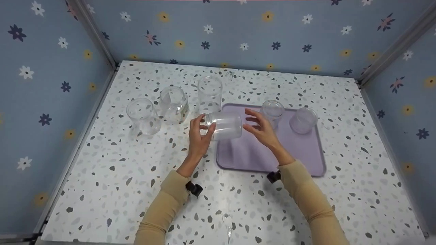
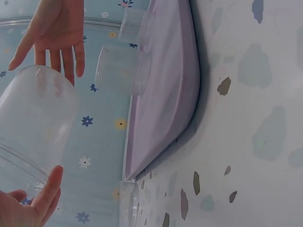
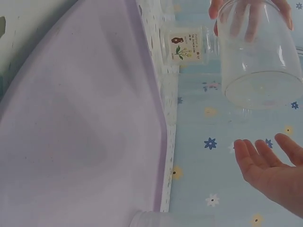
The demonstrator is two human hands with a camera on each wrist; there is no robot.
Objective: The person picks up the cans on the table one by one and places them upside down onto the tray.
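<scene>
My left hand (image 1: pixel 199 139) grips a clear jar (image 1: pixel 227 126) near its threaded mouth, holding it on its side above the left end of the lilac tray (image 1: pixel 245 160). The mouth points left and the base points right. My right hand (image 1: pixel 265 132) is beside the base, fingers spread and slightly bent, with a gap between them and the jar. In the right wrist view the right hand (image 3: pixel 272 172) touches nothing. Two clear jars, one at the tray's back edge (image 1: pixel 272 110) and another in its back right corner (image 1: pixel 304 120), stand mouth down.
Three more clear containers stand on the speckled table left of the tray: a left one (image 1: pixel 144 117), a middle one (image 1: pixel 174 105) and a taller back one (image 1: pixel 209 93). A paper label (image 3: pixel 187 46) shows on one. Flowered panels (image 1: pixel 224 34) enclose the table's back and sides.
</scene>
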